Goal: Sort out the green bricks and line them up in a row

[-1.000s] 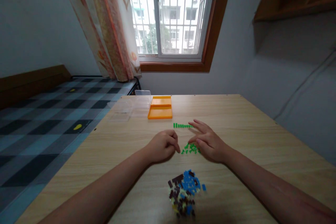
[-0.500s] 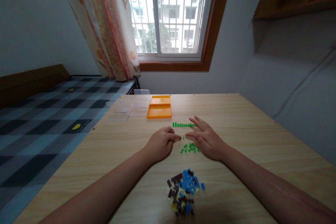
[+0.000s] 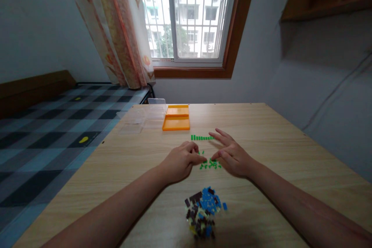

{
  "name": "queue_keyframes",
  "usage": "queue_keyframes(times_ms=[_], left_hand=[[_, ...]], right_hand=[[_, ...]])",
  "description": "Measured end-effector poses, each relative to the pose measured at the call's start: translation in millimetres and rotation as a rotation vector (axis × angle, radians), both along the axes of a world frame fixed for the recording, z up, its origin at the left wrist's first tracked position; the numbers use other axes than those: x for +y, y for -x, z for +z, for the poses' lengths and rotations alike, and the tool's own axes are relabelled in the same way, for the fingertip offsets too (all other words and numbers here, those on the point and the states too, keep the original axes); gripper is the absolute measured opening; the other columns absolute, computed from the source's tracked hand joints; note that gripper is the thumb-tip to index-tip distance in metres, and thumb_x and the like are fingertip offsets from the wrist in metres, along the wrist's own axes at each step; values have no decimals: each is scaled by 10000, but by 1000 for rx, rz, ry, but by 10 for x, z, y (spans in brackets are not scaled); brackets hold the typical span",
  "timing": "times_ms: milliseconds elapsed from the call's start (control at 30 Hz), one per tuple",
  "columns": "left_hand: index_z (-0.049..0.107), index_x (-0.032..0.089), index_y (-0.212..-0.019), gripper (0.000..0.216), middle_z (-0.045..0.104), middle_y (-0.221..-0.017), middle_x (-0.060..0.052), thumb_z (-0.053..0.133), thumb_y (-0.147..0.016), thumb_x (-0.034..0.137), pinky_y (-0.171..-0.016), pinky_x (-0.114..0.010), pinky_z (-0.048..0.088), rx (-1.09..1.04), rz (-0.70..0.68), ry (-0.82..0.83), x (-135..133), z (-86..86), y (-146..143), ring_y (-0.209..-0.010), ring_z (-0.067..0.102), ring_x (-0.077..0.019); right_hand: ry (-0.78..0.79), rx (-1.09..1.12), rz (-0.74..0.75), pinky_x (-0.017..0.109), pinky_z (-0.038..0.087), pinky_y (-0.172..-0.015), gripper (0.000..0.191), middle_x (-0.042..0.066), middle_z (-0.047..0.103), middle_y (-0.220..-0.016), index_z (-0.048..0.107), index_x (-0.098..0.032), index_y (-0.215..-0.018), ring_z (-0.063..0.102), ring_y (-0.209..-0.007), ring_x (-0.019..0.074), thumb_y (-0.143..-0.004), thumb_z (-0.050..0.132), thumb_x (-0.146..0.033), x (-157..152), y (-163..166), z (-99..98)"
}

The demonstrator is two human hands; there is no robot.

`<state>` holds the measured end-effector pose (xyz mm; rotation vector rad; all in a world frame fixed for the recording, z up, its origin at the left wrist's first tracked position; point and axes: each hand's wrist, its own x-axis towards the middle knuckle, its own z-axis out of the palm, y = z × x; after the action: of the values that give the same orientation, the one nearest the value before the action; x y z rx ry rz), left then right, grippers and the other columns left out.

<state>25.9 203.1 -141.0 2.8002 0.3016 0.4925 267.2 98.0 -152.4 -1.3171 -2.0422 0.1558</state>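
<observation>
Small loose green bricks (image 3: pixel 209 164) lie scattered on the wooden table (image 3: pixel 276 143), between my two hands. My left hand (image 3: pixel 180 161) is curled, its index finger and thumb pinched together at the left edge of the green scatter. My right hand (image 3: pixel 231 154) rests on the right side of the scatter, fingers stretched and spread, fingertips touching the bricks. Just beyond the hands runs a straight row of joined green bricks (image 3: pixel 202 138). Nearer to me sits a mixed pile of blue, brown and pale bricks (image 3: pixel 202 211).
An orange tray (image 3: pixel 176 120) and clear plastic lids (image 3: pixel 142 118) stand at the far left of the table. A checked bed cover (image 3: pixel 49 131) lies left of the table, a curtain and barred window behind, a grey wall to the right.
My left hand's pinched fingers moved from the open gap down to the green scatter. My right hand drew slightly in toward the same bricks.
</observation>
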Motion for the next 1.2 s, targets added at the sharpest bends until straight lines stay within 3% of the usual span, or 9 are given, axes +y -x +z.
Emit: queue_keyframes(times_ms=[400,567,800,1033,1200], left_hand=[[804,244,-908,402,606,-938,-38,503,-794,3,-777,-269,448,-115,-9,163,44,-6,4,-860,580,-153],[802,223,-881,332,620,-909,-41,527,-830,42,-773,-273,455,-134,28,206,47,-9,-1,-846,591,-155],[800,222,-847,314,627,-888,-36,543,-824,44,-767,-272,462,-149,38,222,55,-28,0,-829,596,-153],[785,193,-801,350,635,-879,-47,494,-768,1,-788,-285,478,-169,97,235,64,-30,-6,-846,608,-167],[790,198,-792,351,627,-887,-41,496,-757,10,-767,-261,476,-179,5,268,51,-14,14,-822,600,-148]], right_hand=[[-11,48,-110,616,294,-1167,450,36,494,-1503,807,-258,-782,313,-1467,298,-970,400,-231,42,-52,-63],[-32,86,-171,596,296,-1175,465,48,518,-1479,793,-242,-735,332,-1455,287,-973,394,-237,55,-82,-91],[-9,46,-78,608,299,-1164,438,24,504,-1493,796,-260,-763,314,-1464,288,-960,408,-224,25,-90,-45],[-41,50,-98,605,313,-1155,438,39,537,-1463,744,-224,-649,349,-1443,295,-939,417,-210,10,-90,-23],[-70,54,-80,598,323,-1152,436,46,545,-1453,775,-238,-709,366,-1431,294,-952,413,-230,-8,-78,-10]])
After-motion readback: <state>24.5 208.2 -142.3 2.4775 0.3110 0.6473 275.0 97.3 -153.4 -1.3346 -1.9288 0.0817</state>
